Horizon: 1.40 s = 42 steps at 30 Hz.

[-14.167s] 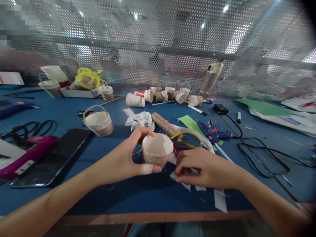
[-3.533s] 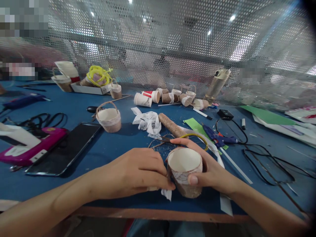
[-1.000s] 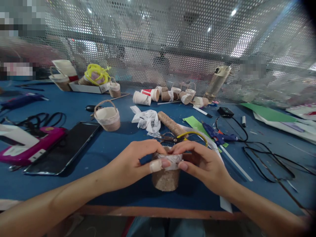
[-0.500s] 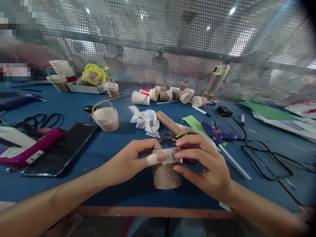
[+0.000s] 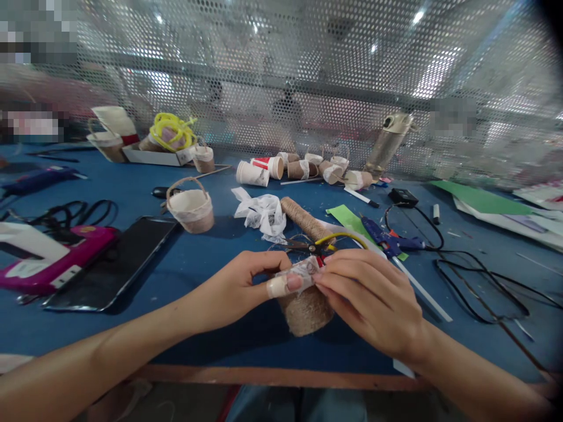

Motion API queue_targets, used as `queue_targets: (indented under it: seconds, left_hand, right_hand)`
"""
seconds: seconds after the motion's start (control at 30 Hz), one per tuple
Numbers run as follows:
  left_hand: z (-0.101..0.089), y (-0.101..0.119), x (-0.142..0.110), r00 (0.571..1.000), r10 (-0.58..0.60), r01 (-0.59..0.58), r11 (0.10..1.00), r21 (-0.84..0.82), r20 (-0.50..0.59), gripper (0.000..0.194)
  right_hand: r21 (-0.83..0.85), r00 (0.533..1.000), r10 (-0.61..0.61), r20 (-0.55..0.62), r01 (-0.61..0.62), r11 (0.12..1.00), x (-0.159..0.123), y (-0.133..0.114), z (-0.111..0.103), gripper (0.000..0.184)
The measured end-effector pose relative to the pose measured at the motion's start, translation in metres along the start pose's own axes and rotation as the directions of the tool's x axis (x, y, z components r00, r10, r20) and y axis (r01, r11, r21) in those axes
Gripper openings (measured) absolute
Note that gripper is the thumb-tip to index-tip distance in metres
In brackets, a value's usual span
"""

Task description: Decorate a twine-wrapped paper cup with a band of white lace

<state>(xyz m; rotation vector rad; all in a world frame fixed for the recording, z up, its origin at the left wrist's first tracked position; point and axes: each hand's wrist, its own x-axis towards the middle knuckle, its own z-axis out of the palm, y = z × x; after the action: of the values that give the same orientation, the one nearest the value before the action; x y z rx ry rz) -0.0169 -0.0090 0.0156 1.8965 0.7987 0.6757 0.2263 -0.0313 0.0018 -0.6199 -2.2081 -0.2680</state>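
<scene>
A small cup wrapped in brown twine point(image 5: 307, 310) is tilted near the table's front edge. White lace ribbon point(image 5: 303, 271) lies along its upper rim. My left hand point(image 5: 246, 284) is closed on the cup, its bandaged thumb pressing the lace against the side and its fingers behind the rim. On the other side, my right hand point(image 5: 373, 293) pinches the lace at the rim with its fingertips together. Just behind the cup lie scissors with yellow and red handles point(image 5: 328, 239), partly hidden by my right hand. A roll of twine point(image 5: 305, 217) and loose crumpled lace point(image 5: 261, 212) lie beyond.
To the left are a twine basket point(image 5: 191, 212), a black phone point(image 5: 109, 264) and a magenta device point(image 5: 65, 258). A blue glue gun point(image 5: 387, 234) with its cable lies right. Several cups and a metal bottle point(image 5: 389, 143) stand along the perforated screen point(image 5: 264, 76).
The cup has tilted, its base swinging to the right. My right hand's fingers, spread before, have come together at the lace on the rim. My left hand keeps its hold.
</scene>
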Motion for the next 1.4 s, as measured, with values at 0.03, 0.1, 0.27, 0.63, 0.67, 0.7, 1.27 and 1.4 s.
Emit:
queue_targets:
  seconds: [0.03, 0.1, 0.27, 0.63, 0.67, 0.7, 1.27, 1.4]
  left_hand:
    - [0.000, 0.000, 0.000, 1.000, 0.001, -0.001, 1.000, -0.004, 0.004, 0.037]
    - [0.001, -0.001, 0.000, 1.000, 0.002, -0.002, 1.000, -0.007, 0.013, 0.037]
    - [0.000, 0.000, 0.001, 1.000, -0.004, 0.004, 1.000, 0.008, 0.026, 0.038]
    - [-0.001, 0.000, 0.001, 0.999, -0.035, 0.038, 0.995, -0.092, 0.032, 0.036]
    - [-0.001, 0.000, 0.001, 0.998, -0.050, 0.053, 0.993, -0.107, 0.033, 0.035]
    - [-0.001, -0.001, 0.001, 0.997, -0.065, 0.069, 0.990, -0.121, 0.035, 0.035]
    - [-0.001, 0.000, 0.001, 0.993, -0.111, 0.099, 0.971, -0.219, -0.042, 0.029]
    - [0.000, 0.000, 0.001, 0.994, -0.104, 0.097, 0.974, -0.207, -0.023, 0.029]
  right_hand:
    - [-0.011, 1.000, -0.002, 0.014, 0.002, 1.000, -0.001, 0.000, 0.000, 0.024]
    - [-0.019, 1.000, 0.003, 0.026, -0.003, 1.000, -0.003, 0.000, 0.000, 0.023]
    - [0.037, 0.998, 0.059, 0.006, -0.059, 0.998, 0.002, -0.002, 0.002, 0.018]
    - [0.359, 0.914, 0.406, -0.007, -0.377, 0.854, 0.005, -0.007, 0.005, 0.013]
    - [0.379, 0.897, 0.443, -0.001, -0.409, 0.830, 0.004, -0.007, 0.005, 0.012]
    - [0.407, 0.879, 0.478, 0.009, -0.440, 0.801, 0.003, -0.007, 0.006, 0.011]
    - [0.560, 0.867, 0.478, 0.141, -0.468, 0.684, -0.003, -0.007, 0.007, 0.032]
    - [0.504, 0.899, 0.424, 0.111, -0.419, 0.755, 0.000, -0.006, 0.007, 0.031]
